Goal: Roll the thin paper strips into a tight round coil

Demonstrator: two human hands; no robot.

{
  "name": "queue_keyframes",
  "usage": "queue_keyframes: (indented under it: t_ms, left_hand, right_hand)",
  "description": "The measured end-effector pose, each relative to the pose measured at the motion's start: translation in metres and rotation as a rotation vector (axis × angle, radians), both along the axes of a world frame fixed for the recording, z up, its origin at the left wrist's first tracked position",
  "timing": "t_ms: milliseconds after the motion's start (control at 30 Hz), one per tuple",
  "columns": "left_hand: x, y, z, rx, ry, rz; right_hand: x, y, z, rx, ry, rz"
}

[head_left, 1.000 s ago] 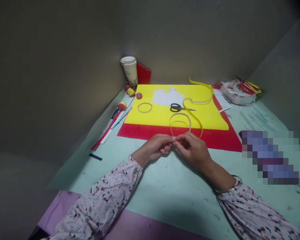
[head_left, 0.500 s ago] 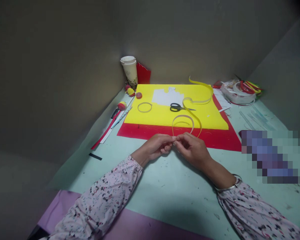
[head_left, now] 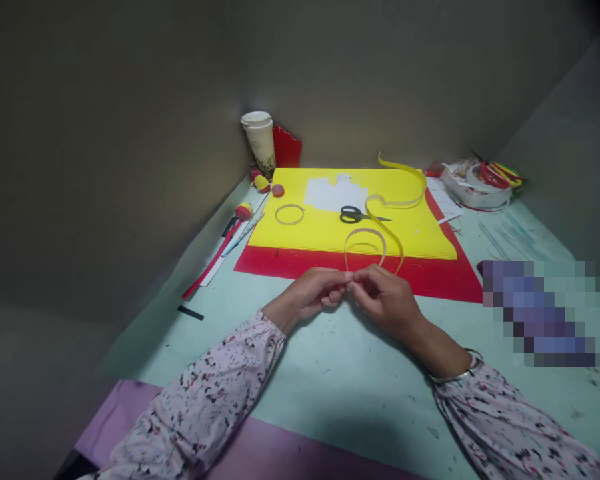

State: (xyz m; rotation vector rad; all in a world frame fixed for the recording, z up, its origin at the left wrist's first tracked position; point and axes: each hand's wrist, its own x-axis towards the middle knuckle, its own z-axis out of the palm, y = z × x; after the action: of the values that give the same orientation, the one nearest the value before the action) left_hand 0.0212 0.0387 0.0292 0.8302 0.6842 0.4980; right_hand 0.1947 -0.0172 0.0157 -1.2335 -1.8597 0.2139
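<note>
Green tabletop [head_left: 320, 373]; red sheet [head_left: 433, 277] atop

"What colours reach me on the feed?"
"I get a strip [head_left: 390, 233], yellow on one face, paler on the other, then yellow sheets [head_left: 320, 237], a red sheet [head_left: 460, 280] and a pale green table [head_left: 305, 363]."
"And the sleeves [head_left: 205, 393]?"
"Pale pink, as I see it, speckled black and red."
"Scissors [head_left: 362, 217]?"
"Black handles. I also see white paper [head_left: 333, 197] and a cream cup [head_left: 260, 143] with a darker print."

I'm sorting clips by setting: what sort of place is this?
Probably a craft workspace, though whether home or studio I can't tell: black-handled scissors, a curling yellow strip and yellow sheets show on one table.
</note>
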Motion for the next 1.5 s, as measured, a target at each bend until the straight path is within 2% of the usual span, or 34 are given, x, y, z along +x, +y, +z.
queue_keyframes:
  t_ms: [333, 667, 933, 1333, 1500]
  left_hand:
    - [0.0011, 0.0002, -0.0006, 0.017, 0.000, 0.021]
    - [-0.0004, 0.0013, -0.0009, -0.020, 0.001, -0.024]
    - [0.0001, 0.0015, -0.0011, -0.010, 0.010, -0.003]
    - [0.0000, 0.0004, -0.0002, 0.012, 0.005, -0.004]
    - [0.0002, 0.0013, -0.0010, -0.001, 0.019, 0.003]
  right_hand:
    - [-0.0012, 0.0000, -0.0010, -0.006, 0.015, -0.024]
    - [0.0017, 0.0010, -0.0031, -0.015, 0.015, 0.029]
    - [0.0001, 0.0008, -0.0026, 0.035, -0.006, -0.033]
    - [0.0001, 0.0012, -0.0031, 0.047, -0.005, 0.013]
    - [-0.0013, 0.0002, -0.0035, 0.056, -0.013, -0.032]
